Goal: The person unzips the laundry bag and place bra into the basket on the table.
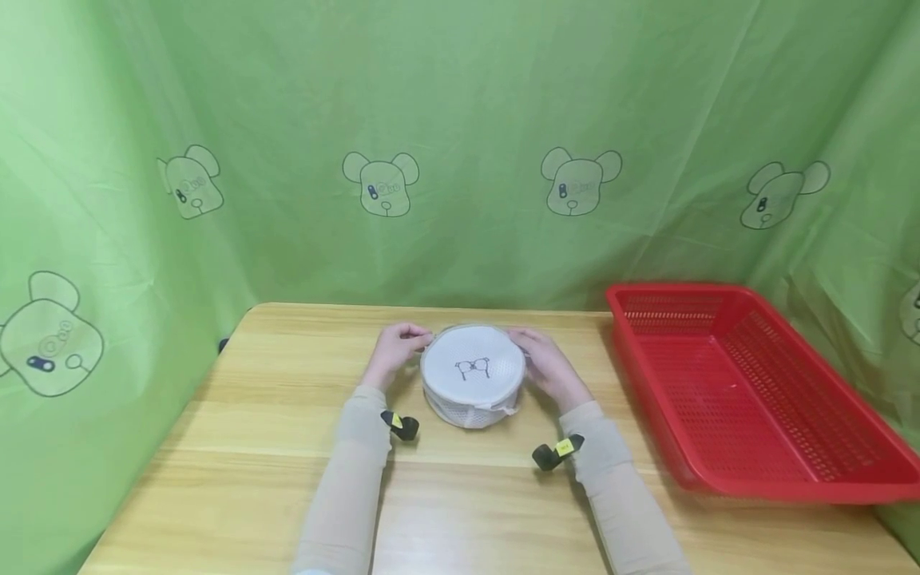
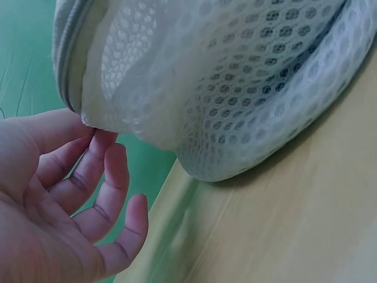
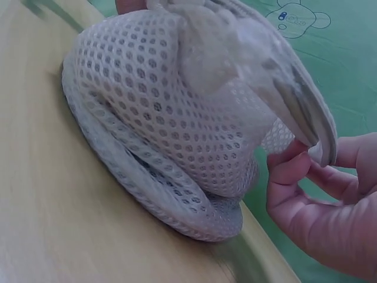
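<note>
A round white mesh laundry bag [image 1: 467, 386] stands on the wooden table, with a small dark drawing on its flat top. In the head view my left hand [image 1: 394, 351] is at its left side. The left wrist view shows the thumb and forefinger of my left hand [image 2: 65, 188] pinching the bag's [image 2: 247, 100] edge below the zipper, the other fingers loosely bent. My right hand [image 1: 549, 369] is at the opposite side. In the right wrist view, my right hand [image 3: 330, 206] pinches the zippered rim. The mesh side [image 3: 141, 88] sags in folds.
A red plastic basket [image 1: 719, 485] with slotted walls stands at the right of the table [image 1: 230, 415]. A green curtain [image 1: 460, 255] with printed bear heads hangs behind the table and at both sides. Dark wrist cameras [image 1: 406, 429] are strapped to both sleeves.
</note>
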The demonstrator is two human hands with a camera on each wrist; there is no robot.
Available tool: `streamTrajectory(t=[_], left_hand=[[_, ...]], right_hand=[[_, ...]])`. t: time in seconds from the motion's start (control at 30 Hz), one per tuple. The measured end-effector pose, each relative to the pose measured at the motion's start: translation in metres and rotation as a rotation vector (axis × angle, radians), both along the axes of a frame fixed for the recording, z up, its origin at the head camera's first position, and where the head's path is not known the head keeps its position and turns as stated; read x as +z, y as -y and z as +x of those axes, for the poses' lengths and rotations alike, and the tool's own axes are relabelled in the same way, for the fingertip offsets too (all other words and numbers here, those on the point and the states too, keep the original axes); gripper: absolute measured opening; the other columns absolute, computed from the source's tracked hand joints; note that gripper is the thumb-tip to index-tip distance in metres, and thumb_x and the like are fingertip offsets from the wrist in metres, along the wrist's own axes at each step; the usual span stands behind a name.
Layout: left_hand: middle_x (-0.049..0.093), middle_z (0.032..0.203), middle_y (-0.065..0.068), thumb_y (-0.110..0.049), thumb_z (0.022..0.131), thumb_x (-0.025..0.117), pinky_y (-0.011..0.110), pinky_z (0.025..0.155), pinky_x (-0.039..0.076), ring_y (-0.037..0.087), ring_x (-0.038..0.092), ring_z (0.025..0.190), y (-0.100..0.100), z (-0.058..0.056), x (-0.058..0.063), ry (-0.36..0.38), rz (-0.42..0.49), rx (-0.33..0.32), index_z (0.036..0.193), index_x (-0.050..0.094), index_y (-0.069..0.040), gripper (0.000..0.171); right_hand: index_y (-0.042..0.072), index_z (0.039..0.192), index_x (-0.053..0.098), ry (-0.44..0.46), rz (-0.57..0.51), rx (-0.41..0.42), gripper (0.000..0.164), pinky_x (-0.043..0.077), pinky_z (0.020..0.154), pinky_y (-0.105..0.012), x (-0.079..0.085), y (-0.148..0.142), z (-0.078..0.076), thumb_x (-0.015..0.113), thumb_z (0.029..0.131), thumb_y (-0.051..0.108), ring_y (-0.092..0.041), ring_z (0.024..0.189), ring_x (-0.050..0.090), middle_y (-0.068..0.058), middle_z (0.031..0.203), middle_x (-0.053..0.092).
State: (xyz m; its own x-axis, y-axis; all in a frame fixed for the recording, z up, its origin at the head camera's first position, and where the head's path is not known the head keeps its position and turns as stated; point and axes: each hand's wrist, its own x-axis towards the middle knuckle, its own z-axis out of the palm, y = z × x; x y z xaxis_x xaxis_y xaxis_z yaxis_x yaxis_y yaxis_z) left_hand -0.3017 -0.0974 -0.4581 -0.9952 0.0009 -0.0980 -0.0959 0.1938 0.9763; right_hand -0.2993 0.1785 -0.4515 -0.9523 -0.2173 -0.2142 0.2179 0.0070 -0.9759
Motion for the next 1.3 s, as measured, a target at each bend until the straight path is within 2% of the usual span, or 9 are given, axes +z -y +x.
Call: streamTrajectory(t=[0.07,0.23,0.47,0.57,0.93,1.3], left_hand=[[0.070,0.106,0.009,-0.017,0.086,0.071,0.041,0.091,0.052,0.016,0.064,0.089,0.001,0.000,-0.001,0.005,0.003,-0.001,0.105,0.069,-0.007,0.021],[0.070,0.102,0.008,-0.015,0.086,0.072,0.042,0.092,0.053,0.015,0.063,0.086,0.002,0.002,-0.002,0.002,0.004,0.005,0.105,0.069,-0.006,0.022],[0.069,0.103,0.008,-0.013,0.085,0.072,0.041,0.093,0.053,0.019,0.063,0.092,0.004,0.004,-0.004,0.007,0.024,0.005,0.105,0.068,-0.004,0.022],[0.070,0.104,0.009,-0.013,0.085,0.072,0.042,0.093,0.053,0.019,0.064,0.093,0.005,0.004,-0.005,0.008,0.030,0.002,0.106,0.068,-0.004,0.023],[0.071,0.108,0.009,-0.018,0.085,0.073,0.038,0.091,0.054,0.017,0.065,0.091,0.012,0.002,-0.006,0.012,0.012,-0.025,0.105,0.069,-0.007,0.023],[0.071,0.109,0.010,-0.017,0.086,0.072,0.040,0.093,0.053,0.025,0.065,0.101,0.017,0.003,-0.007,0.006,0.007,-0.048,0.105,0.069,-0.006,0.023]], right_hand=[[0.001,0.141,0.042,0.028,-0.041,0.013,0.047,0.054,0.089,-0.020,-0.002,-0.001,-0.001,0.049,0.101,0.025,-0.009,0.103,0.060,-0.011,0.134,0.054],[0.002,0.145,0.037,0.082,-0.120,0.057,0.051,0.055,0.087,-0.020,-0.004,-0.002,-0.002,0.049,0.102,0.026,-0.007,0.101,0.062,-0.001,0.123,0.058],[0.001,0.145,0.036,0.134,-0.258,0.061,0.051,0.054,0.091,-0.022,-0.004,0.000,0.000,0.050,0.101,0.022,-0.009,0.104,0.063,-0.001,0.123,0.059],[0.000,0.145,0.035,0.139,-0.286,0.058,0.051,0.054,0.091,-0.022,-0.004,0.000,-0.001,0.051,0.101,0.019,-0.009,0.103,0.064,-0.001,0.120,0.061],[-0.009,0.143,0.031,0.104,-0.278,0.077,0.053,0.056,0.087,-0.021,-0.004,0.000,-0.002,0.053,0.098,0.010,-0.009,0.094,0.068,0.000,0.105,0.068],[-0.009,0.141,0.036,0.137,-0.239,0.082,0.053,0.057,0.083,-0.021,-0.006,0.000,-0.002,0.057,0.097,0.013,-0.009,0.090,0.069,0.001,0.100,0.071]])
